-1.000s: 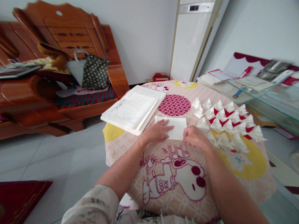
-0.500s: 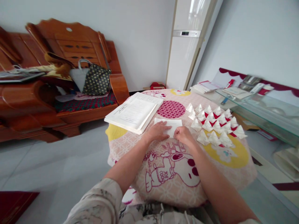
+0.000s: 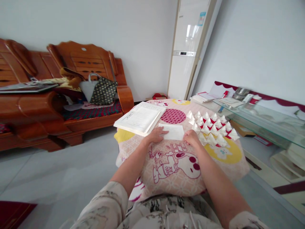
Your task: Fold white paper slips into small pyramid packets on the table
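Note:
A small white sheet of paper (image 3: 173,132), which looks folded, lies flat on the cloth-covered table in front of me. My left hand (image 3: 155,135) rests at its left side, fingers stretched out with the tips on the paper. At the lower right corner is my right hand (image 3: 191,139), its fingers curled closed against the paper's edge. To the right stand several folded paper pyramids (image 3: 211,140) in rows, with red showing between them. A thick stack of printed sheets (image 3: 140,119) lies just beyond my left hand.
The patterned tablecloth (image 3: 171,187) covers the table. On the right is a glass-topped stand (image 3: 262,117) with papers, a metal bowl and cups. A wooden bench (image 3: 90,63) holding a star-patterned bag (image 3: 105,91) stands to the left. A tall white cabinet unit (image 3: 182,73) is behind.
My left hand has drawn back toward the paper's left edge, uncovering more of it. My right hand has slid right to the corner. The camera view has shifted.

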Tool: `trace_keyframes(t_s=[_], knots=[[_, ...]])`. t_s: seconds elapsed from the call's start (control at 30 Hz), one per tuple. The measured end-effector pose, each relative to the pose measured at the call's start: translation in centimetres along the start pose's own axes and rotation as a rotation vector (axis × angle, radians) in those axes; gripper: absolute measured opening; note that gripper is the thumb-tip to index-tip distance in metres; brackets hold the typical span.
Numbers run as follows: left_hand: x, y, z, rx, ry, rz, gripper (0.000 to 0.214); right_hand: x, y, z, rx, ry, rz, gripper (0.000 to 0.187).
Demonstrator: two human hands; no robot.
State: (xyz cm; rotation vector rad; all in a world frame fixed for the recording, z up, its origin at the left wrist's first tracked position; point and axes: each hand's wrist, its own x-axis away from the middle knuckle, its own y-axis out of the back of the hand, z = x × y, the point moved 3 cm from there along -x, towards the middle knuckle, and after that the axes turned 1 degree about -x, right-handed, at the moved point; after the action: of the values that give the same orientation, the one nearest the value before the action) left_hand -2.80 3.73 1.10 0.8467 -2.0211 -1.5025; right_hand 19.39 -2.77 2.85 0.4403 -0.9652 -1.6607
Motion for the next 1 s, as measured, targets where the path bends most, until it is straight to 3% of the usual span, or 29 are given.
trace_keyframes(t_s=[0.23, 0.37, 0.53, 0.73, 0.83, 1.0], knots=[[0.7, -0.4, 2.3, 0.079, -0.105, -0.056, 0.069, -0.2, 0.6, -1.6, 0.028, -0.011, -0.048, 0.012], [1.1, -0.7, 2.6, 0.159, -0.126, -0.126, 0.071, -0.1, 0.5, -2.1, 0.057, 0.005, -0.117, 0.015], [0.9, -1.4, 0.2, 0.170, 0.003, -0.320, 0.058, 0.8, 0.1, -2.2, 0.065, 0.046, -0.263, 0.025], [-0.3, -1.6, -4.0, -0.026, -0.015, -0.234, 0.035, 1.4, -0.4, -2.6, 0.027, 0.096, -0.358, 0.027], [-0.5, -1.4, -4.4, -0.094, 0.002, -0.224, 0.021, 1.5, -0.6, -2.9, -0.022, 0.123, -0.396, 0.027], [0.0, -0.8, -4.8, -0.141, 0.040, -0.250, 0.030, 1.9, -1.4, -3.1, -0.196, 0.163, -0.408, 0.042]])
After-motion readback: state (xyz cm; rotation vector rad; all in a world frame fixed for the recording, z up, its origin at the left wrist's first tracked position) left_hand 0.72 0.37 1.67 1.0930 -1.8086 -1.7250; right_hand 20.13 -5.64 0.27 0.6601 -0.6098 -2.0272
